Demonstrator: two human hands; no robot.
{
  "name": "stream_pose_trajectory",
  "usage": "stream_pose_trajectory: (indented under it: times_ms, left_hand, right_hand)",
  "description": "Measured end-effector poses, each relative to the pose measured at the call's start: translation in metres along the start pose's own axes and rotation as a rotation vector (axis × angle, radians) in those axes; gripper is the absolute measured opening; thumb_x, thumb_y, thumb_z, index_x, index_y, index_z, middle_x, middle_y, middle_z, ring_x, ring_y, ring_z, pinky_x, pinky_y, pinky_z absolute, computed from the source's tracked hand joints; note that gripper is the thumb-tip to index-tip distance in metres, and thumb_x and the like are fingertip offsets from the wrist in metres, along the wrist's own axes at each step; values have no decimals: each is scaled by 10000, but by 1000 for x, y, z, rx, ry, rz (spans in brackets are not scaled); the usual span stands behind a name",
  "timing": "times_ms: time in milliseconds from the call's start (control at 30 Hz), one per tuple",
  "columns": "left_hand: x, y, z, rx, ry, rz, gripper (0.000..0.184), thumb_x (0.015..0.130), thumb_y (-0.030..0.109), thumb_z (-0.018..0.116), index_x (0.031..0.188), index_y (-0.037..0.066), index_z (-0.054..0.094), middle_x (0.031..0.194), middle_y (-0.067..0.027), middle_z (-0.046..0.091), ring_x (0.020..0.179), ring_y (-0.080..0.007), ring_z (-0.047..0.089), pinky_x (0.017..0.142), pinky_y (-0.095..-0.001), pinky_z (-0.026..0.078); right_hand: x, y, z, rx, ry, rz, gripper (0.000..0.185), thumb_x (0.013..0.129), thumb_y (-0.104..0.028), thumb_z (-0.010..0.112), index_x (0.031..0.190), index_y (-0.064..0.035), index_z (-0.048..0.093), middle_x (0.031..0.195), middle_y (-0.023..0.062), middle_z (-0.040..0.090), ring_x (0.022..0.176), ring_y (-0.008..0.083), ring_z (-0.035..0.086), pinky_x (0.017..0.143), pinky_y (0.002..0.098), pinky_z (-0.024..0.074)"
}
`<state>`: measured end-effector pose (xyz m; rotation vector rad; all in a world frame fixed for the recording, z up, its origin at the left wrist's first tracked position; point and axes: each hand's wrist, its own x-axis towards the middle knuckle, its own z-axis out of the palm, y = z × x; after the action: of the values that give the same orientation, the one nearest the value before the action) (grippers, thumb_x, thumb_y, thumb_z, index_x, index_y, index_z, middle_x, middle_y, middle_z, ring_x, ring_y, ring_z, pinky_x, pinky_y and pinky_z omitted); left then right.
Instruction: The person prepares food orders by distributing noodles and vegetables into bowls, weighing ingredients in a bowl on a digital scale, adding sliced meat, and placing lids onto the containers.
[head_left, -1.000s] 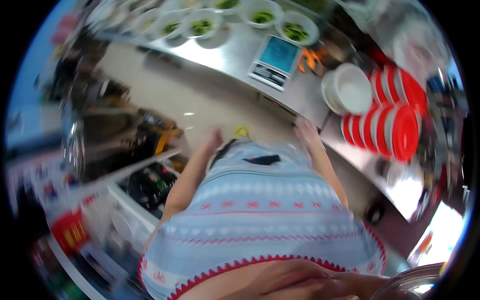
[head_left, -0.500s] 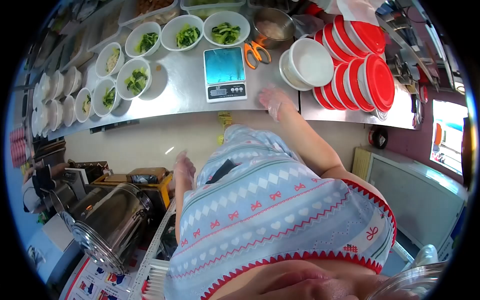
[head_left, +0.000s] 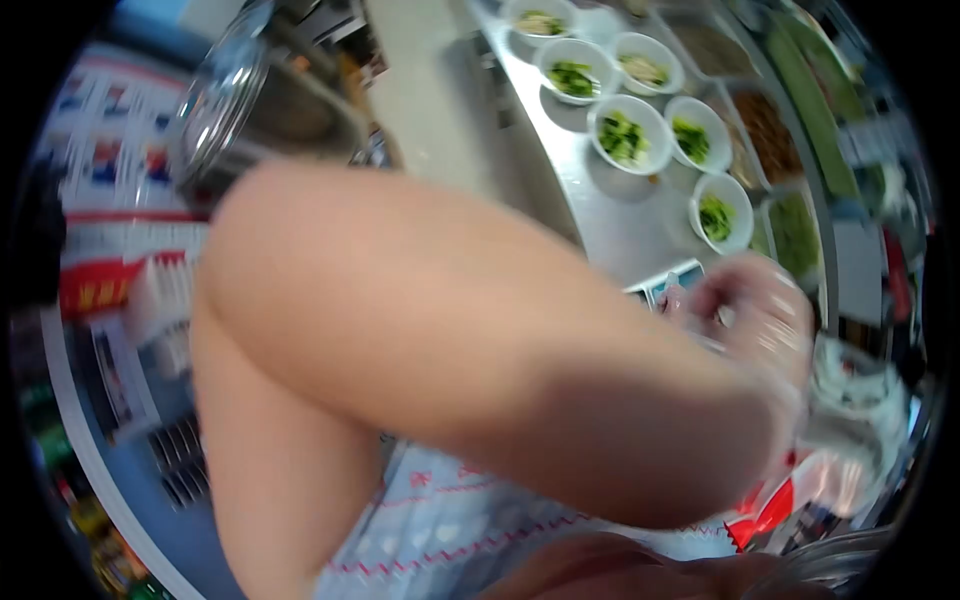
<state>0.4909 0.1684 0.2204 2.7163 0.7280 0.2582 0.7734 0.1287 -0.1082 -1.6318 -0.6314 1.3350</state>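
Note:
My left hand [head_left: 755, 310], in a clear plastic glove, reaches across in front of me over the steel counter. Its forearm fills the middle of the view. The fingers look curled but are smeared by motion, and I cannot make out whether they hold anything. Just beside the hand, part of the kitchen scale [head_left: 688, 270] shows, mostly covered by hand and arm. Nearest to it among the bowls is a white bowl of chopped greens [head_left: 717, 216]. My right hand cannot be made out.
Several white bowls, among them one with greens [head_left: 624, 138], stand along the counter [head_left: 620, 225]. Behind them are tubs of brown food [head_left: 765, 138] and green food [head_left: 792, 232]. A large metal pot [head_left: 300, 125] is at upper left. Clear plastic bags [head_left: 850, 400] lie at right.
The view has swung round sharply. My left arm has come up from my side and now stretches across the view towards the scale. My right hand has left the view.

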Motion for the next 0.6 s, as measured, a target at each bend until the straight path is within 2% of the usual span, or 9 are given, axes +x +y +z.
stream_pose_trajectory:
  times_ms: [267,367,467,600]
  left_hand:
    - [-56,19,2,-63,117,-1,202,786,208,621,931,70,649,828,-132,662,804,-288,644,672,-432,510]
    - [-49,11,8,-96,147,-17,210,766,205,638,925,70,665,818,-123,668,803,-274,650,667,-432,512]
    - [-75,-3,12,-112,117,-243,219,745,201,655,918,70,682,808,-114,674,803,-259,656,662,-433,514]
    - [-135,-28,13,-123,-17,-728,232,718,197,677,910,70,703,795,-103,682,802,-240,664,656,-435,517]
  right_hand:
    - [-13,-2,129,-184,-355,45,211,894,-266,546,867,-60,585,755,55,579,654,166,565,584,321,456]
    - [-10,1,153,-279,-456,41,229,896,-288,549,865,-63,580,742,42,570,633,151,551,560,303,442]
    - [-17,15,191,-381,-657,16,248,898,-311,553,862,-67,575,728,29,561,611,137,538,536,285,428]
    - [-16,9,243,-480,-944,-68,273,901,-341,557,859,-72,569,710,12,548,583,117,519,504,261,408]
